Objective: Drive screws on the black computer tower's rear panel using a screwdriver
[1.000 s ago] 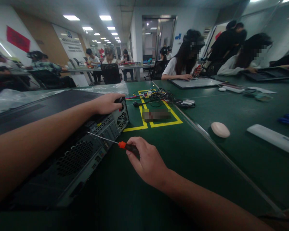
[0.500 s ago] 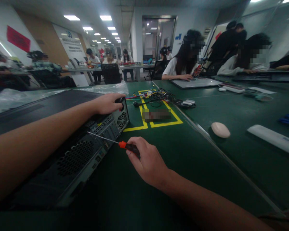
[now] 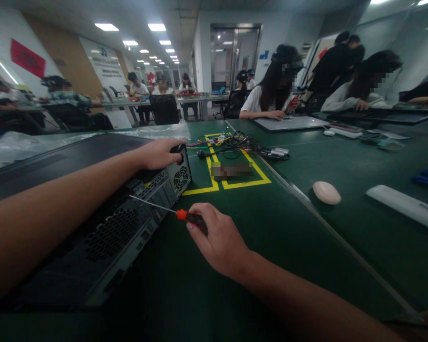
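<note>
A black desktop computer case (image 3: 103, 228) lies on its side on the green table mat (image 3: 235, 294), its rear panel with vents and a small fan facing me. My left hand (image 3: 160, 153) rests on the case's far top corner, fingers curled over the edge. My right hand (image 3: 219, 240) is closed around a screwdriver (image 3: 185, 216) with an orange and black handle. Its thin metal shaft points left, and the tip touches the rear panel.
A tangle of cables (image 3: 231, 141) lies inside a yellow taped rectangle (image 3: 231, 183) beyond the case. A white mouse (image 3: 326, 192) and a white keyboard (image 3: 404, 208) sit to the right. Several people work at laptops across and at far tables.
</note>
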